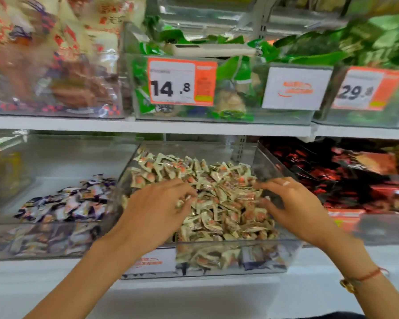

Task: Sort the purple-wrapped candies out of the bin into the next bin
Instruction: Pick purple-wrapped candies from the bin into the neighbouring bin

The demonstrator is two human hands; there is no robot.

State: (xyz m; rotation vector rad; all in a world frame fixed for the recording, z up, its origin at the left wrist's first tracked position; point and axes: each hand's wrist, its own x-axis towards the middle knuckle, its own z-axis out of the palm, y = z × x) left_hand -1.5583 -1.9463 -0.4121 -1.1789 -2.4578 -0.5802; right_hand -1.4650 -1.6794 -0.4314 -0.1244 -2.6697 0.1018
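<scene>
A clear plastic bin [293, 254] in the middle of the lower shelf is heaped with beige-wrapped candies [217, 194]. A few purple-wrapped candies [258, 261] show low down behind its front wall. The bin to its left [0, 226] holds a pile of purple-wrapped candies [67, 203]. My left hand [157, 208] rests on the beige heap with its fingers curled into the candies. My right hand [290, 203] lies on the heap's right side, fingers spread and bent. Whether either hand grips a candy is hidden by the fingers.
A bin of dark red packets [355, 176] stands to the right. The upper shelf carries bins of green packets [240, 72] with price tags [180, 81] and large snack bags [44, 65] at left. A white shelf edge [148, 127] runs above the lower bins.
</scene>
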